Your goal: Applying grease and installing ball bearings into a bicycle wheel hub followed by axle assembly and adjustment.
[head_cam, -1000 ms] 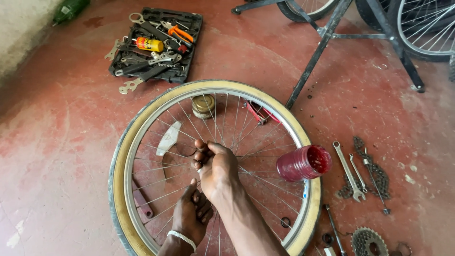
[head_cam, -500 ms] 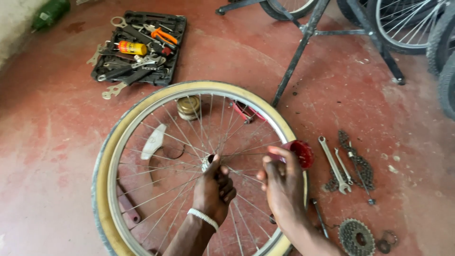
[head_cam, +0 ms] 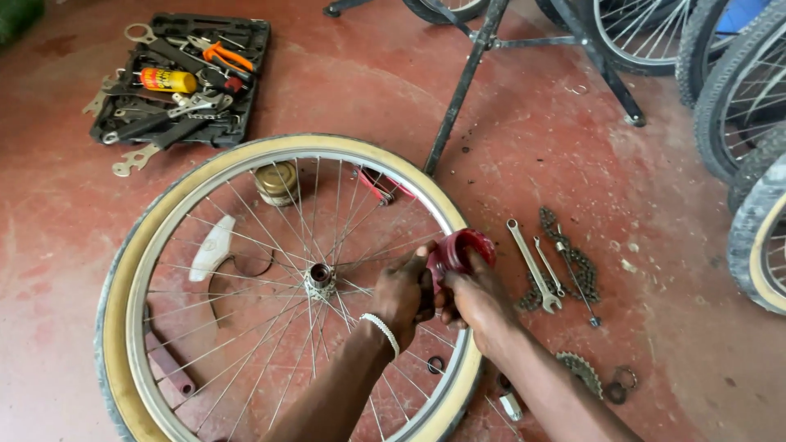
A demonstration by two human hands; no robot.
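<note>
Red tub (head_cam: 460, 250) now up off floor, held in both hands over right side of wheel rim (head_cam: 246, 160).

Head view: half second back, only right hand (head_cam: 475, 299) reached for tub; left hand (head_cam: 405, 295) was at hub (head_cam: 319, 280). Now left hand left hub, closed on tub side. Right hand closed under tub. Hub bare. Spanners (head_cam: 532, 266) and chain (head_cam: 573, 262) lie just beside, on red floor (head_cam: 524, 164). Tool tray (head_cam: 184, 78) far off.
</note>
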